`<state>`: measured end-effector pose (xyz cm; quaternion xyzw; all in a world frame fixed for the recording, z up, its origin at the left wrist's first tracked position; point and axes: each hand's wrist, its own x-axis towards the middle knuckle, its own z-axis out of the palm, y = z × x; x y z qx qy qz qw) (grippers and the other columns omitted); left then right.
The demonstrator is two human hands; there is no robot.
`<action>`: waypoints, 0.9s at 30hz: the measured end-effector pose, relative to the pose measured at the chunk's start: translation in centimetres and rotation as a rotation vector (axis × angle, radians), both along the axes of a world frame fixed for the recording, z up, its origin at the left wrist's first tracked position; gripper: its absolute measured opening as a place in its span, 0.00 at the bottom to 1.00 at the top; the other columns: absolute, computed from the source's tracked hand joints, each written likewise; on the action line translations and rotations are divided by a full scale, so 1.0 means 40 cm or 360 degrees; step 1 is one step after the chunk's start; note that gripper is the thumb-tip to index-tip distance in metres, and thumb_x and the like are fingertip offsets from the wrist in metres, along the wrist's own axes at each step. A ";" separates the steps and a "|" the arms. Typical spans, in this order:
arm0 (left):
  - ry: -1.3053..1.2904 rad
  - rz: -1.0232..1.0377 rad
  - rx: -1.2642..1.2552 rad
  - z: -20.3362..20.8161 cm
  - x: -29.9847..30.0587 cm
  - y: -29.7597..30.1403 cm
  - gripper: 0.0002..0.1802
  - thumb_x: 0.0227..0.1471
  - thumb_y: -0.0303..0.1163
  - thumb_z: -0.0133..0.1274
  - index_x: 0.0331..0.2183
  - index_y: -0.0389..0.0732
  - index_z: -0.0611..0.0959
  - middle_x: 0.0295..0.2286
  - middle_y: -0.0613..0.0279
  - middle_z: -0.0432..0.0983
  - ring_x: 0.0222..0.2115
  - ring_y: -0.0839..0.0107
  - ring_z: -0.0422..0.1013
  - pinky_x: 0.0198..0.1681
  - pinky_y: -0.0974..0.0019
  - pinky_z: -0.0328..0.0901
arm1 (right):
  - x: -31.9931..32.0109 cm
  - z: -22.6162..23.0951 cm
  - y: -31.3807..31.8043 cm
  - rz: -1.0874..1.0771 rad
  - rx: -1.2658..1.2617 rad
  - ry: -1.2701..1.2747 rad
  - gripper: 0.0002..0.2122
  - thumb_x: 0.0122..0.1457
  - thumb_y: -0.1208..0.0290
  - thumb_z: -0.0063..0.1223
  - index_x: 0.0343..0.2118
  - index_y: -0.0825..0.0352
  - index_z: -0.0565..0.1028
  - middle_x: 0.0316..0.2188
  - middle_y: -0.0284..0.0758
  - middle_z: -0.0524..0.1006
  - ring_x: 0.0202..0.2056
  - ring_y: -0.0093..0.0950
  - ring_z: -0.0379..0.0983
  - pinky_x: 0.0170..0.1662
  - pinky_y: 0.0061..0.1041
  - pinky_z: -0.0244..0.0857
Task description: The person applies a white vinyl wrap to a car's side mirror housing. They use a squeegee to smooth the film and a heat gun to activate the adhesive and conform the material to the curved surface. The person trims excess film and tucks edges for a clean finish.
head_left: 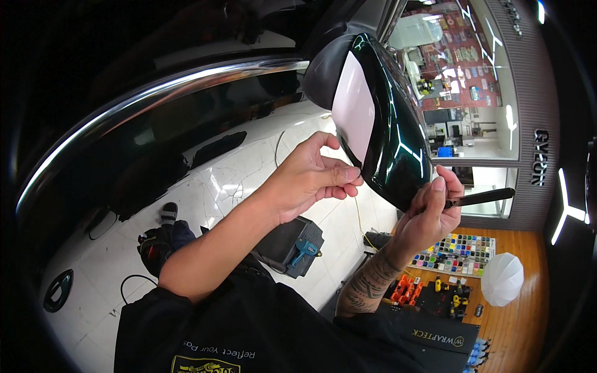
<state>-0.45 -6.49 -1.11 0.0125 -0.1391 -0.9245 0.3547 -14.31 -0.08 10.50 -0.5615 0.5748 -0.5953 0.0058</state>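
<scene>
A car's side mirror (400, 133) with a glossy dark green housing stands out from the dark car door, its glass (356, 105) showing pale pink. My left hand (315, 174) is at the lower edge of the glass side, thumb and index finger pinched together against the rim. What lies between those fingertips, if anything, is too small to make out. On the housing's outer end is my right hand (433, 208), thumb and fingers closed, gripping a slim black-handled tool (482, 198) that points out to the right. The tool's working end is hidden by the fingers.
Below my arms a black case (289, 248) on the tiled floor bears a teal heat gun (305, 252). At lower right are a dark workbench (429, 339), orange tools (405, 290), a colour swatch board (463, 248) and a white umbrella lamp (503, 280). The car door (186, 124) fills the left.
</scene>
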 end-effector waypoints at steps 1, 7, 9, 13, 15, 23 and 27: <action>-0.0038 0.0006 -0.0083 0.005 0.005 -0.009 0.24 0.50 0.25 0.59 0.41 0.42 0.60 0.28 0.49 0.75 0.28 0.68 0.74 0.33 0.69 0.69 | -0.001 0.000 0.000 0.0006 -0.0003 0.0005 0.07 0.60 0.77 0.49 0.38 0.75 0.73 0.13 0.22 0.63 0.13 0.07 0.50 0.16 0.11 0.38; -0.0206 0.0074 -0.0438 0.013 0.022 -0.041 0.23 0.50 0.26 0.60 0.39 0.42 0.60 0.27 0.46 0.77 0.26 0.66 0.77 0.30 0.71 0.71 | -0.001 -0.001 -0.001 0.0002 -0.0016 0.0033 0.05 0.59 0.78 0.49 0.36 0.74 0.72 0.13 0.23 0.63 0.13 0.08 0.50 0.16 0.10 0.38; -0.0226 0.0070 -0.0445 0.014 0.022 -0.043 0.24 0.50 0.26 0.60 0.39 0.42 0.60 0.26 0.45 0.77 0.25 0.66 0.77 0.30 0.71 0.71 | -0.001 -0.002 -0.001 -0.0001 -0.0017 0.0031 0.05 0.59 0.78 0.49 0.36 0.74 0.72 0.13 0.23 0.63 0.13 0.08 0.50 0.16 0.10 0.38; -0.0153 -0.0018 -0.0235 0.011 0.017 -0.041 0.24 0.49 0.25 0.60 0.40 0.40 0.60 0.27 0.44 0.77 0.25 0.65 0.77 0.30 0.70 0.72 | -0.006 -0.003 0.000 0.0008 -0.0019 0.0044 0.05 0.59 0.78 0.49 0.36 0.74 0.72 0.13 0.23 0.63 0.13 0.08 0.50 0.16 0.11 0.38; -0.0123 -0.0065 -0.0122 0.010 0.015 -0.042 0.25 0.49 0.24 0.60 0.40 0.39 0.60 0.27 0.43 0.77 0.25 0.64 0.77 0.30 0.69 0.72 | -0.004 -0.004 0.001 0.0008 -0.0019 0.0047 0.05 0.59 0.78 0.49 0.36 0.74 0.72 0.14 0.23 0.63 0.13 0.08 0.50 0.16 0.11 0.38; -0.0143 -0.0119 -0.0013 0.019 0.024 -0.048 0.29 0.48 0.23 0.60 0.43 0.36 0.58 0.28 0.41 0.76 0.24 0.64 0.77 0.31 0.69 0.73 | -0.005 -0.005 -0.001 0.0022 -0.0029 0.0025 0.05 0.59 0.78 0.49 0.36 0.74 0.72 0.14 0.22 0.62 0.13 0.08 0.49 0.16 0.11 0.38; -0.0171 -0.0120 -0.0060 0.019 0.024 -0.051 0.29 0.48 0.23 0.60 0.44 0.34 0.58 0.28 0.41 0.76 0.24 0.64 0.77 0.30 0.68 0.73 | -0.009 -0.004 0.000 0.0029 -0.0032 0.0028 0.05 0.59 0.78 0.49 0.36 0.74 0.72 0.13 0.22 0.62 0.13 0.08 0.48 0.16 0.11 0.38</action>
